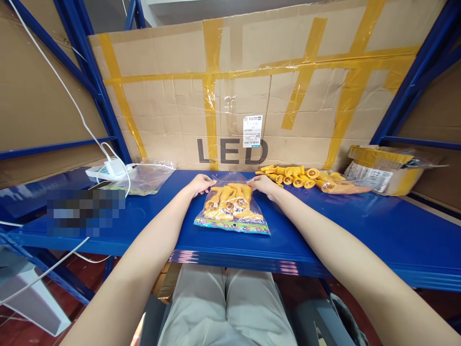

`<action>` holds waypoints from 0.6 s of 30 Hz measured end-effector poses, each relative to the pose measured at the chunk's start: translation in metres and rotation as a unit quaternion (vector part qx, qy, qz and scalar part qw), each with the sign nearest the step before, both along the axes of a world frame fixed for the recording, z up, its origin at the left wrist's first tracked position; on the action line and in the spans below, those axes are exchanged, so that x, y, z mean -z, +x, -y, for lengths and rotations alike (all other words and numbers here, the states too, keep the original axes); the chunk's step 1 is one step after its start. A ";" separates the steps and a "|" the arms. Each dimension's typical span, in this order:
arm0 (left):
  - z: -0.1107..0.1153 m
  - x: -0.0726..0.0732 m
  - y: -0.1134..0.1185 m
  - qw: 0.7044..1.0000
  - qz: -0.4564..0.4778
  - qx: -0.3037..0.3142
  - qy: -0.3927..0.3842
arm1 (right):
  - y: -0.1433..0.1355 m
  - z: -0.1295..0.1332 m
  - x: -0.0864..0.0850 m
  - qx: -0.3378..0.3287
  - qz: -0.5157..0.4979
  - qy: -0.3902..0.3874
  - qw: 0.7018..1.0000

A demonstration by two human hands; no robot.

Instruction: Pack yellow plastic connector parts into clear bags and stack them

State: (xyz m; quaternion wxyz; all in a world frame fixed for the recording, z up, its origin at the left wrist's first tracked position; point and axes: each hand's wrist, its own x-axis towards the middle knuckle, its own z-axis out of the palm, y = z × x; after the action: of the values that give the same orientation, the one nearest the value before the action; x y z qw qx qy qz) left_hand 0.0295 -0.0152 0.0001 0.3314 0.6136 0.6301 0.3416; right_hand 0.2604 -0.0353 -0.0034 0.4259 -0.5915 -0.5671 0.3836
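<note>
Left hand (200, 184) and right hand (264, 185) pinching a clear bag (233, 225), yellow pieces (226, 196) inside, blue shelf (154, 230) beneath

Garment: loose, pale grey fabric trousers (198, 305), creased at lap. Left hand (201, 185), right hand (264, 185) and both forearms (158, 235): bare.

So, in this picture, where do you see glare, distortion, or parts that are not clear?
Head view: white glints on the clear plastic bag holding yellow tube-shaped pieces; pinkish reflections on the glossy blue table's front edge; both bare forearms look stretched toward the lower corners; a pixelated patch at left hides what lies there.
</note>
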 end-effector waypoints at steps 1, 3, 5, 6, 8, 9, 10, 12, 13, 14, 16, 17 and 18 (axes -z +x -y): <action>0.000 0.000 0.000 1.000 0.001 -0.003 -0.003 | 0.000 0.001 -0.001 -0.004 -0.002 -0.006 1.000; -0.001 0.000 0.000 1.000 0.024 -0.007 -0.004 | 0.001 0.001 -0.003 -0.006 -0.005 -0.015 1.000; -0.001 -0.001 0.001 0.996 0.083 -0.006 -0.009 | 0.003 0.000 -0.003 -0.002 -0.021 -0.020 1.000; -0.002 -0.002 0.001 0.993 0.119 -0.005 -0.017 | 0.004 -0.001 -0.003 0.000 -0.038 -0.024 0.999; -0.003 -0.005 0.001 0.982 0.182 -0.006 -0.043 | 0.006 -0.003 -0.003 0.002 -0.090 -0.036 0.995; -0.003 -0.006 0.001 0.978 0.203 -0.003 -0.055 | 0.006 -0.003 -0.003 0.002 -0.117 -0.042 0.992; -0.004 -0.007 0.001 0.974 0.216 0.002 -0.064 | 0.006 -0.003 -0.002 0.002 -0.141 -0.048 0.989; -0.004 -0.008 0.000 0.971 0.228 0.017 -0.071 | 0.005 -0.003 -0.003 -0.004 -0.173 -0.055 0.983; -0.003 -0.007 -0.001 0.970 0.230 0.024 -0.068 | 0.005 -0.002 -0.003 -0.010 -0.182 -0.056 0.982; -0.003 -0.006 -0.002 0.971 0.229 0.030 -0.064 | 0.004 -0.002 -0.003 -0.017 -0.188 -0.057 0.980; -0.004 -0.004 -0.005 0.973 0.220 0.043 -0.056 | 0.004 -0.001 -0.003 -0.025 -0.191 -0.052 0.980; -0.004 -0.003 -0.008 0.974 0.215 0.050 -0.055 | 0.004 -0.001 -0.003 -0.027 -0.188 -0.049 0.980; -0.004 -0.003 -0.010 0.974 0.210 0.058 -0.058 | 0.004 -0.001 -0.003 -0.028 -0.185 -0.047 0.981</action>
State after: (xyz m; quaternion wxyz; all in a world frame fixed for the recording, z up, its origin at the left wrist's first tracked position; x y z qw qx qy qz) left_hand 0.0193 -0.0108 0.0028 0.5103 0.5435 0.5289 0.4056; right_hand 0.2646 -0.0347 -0.0007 0.4846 -0.5135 -0.4759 0.5244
